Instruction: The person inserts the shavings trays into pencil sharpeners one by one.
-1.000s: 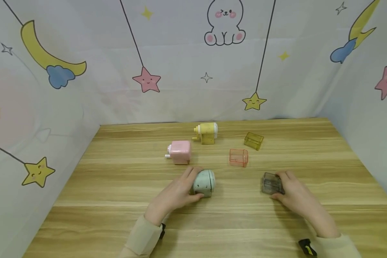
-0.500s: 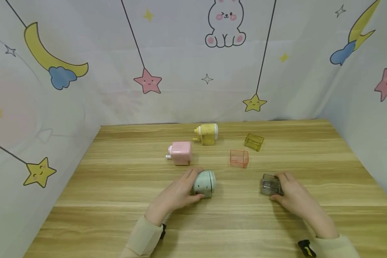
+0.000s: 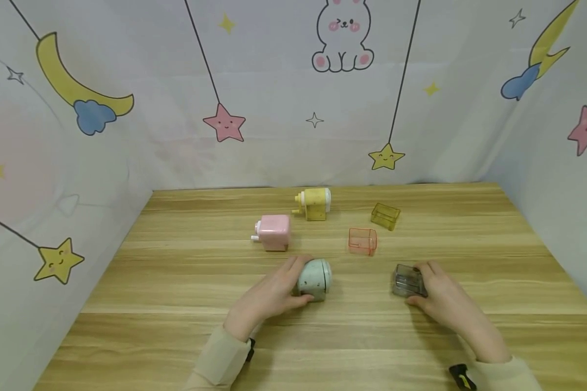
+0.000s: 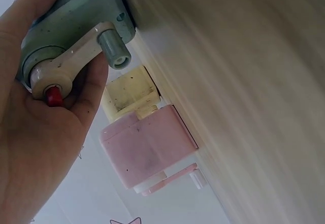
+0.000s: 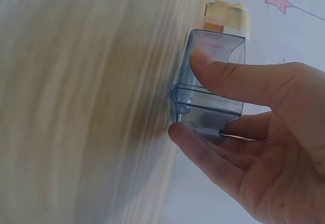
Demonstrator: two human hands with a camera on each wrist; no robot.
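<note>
My left hand (image 3: 274,289) grips a pale green hand-crank pencil sharpener (image 3: 314,279) on its side near the middle of the table, thumb at the near side and fingers over the far side. In the left wrist view its crank handle (image 4: 76,56) with a red centre points back toward the palm. Farther right, my right hand (image 3: 442,293) holds a clear grey shavings drawer (image 3: 407,281) between thumb and fingers. The right wrist view shows this drawer (image 5: 205,104) with its lower edge close by the tabletop.
Behind the left hand stand a pink crank sharpener (image 3: 275,232) and a yellow one (image 3: 316,203). A clear red-edged shavings drawer (image 3: 362,241) and a clear yellow one (image 3: 385,216) lie right of them. A printed cloth (image 3: 274,157) walls the wooden table (image 3: 176,336).
Over the last second, my left hand and the green sharpener have shifted slightly right. My right hand has brought the grey drawer a little to the left, narrowing the gap.
</note>
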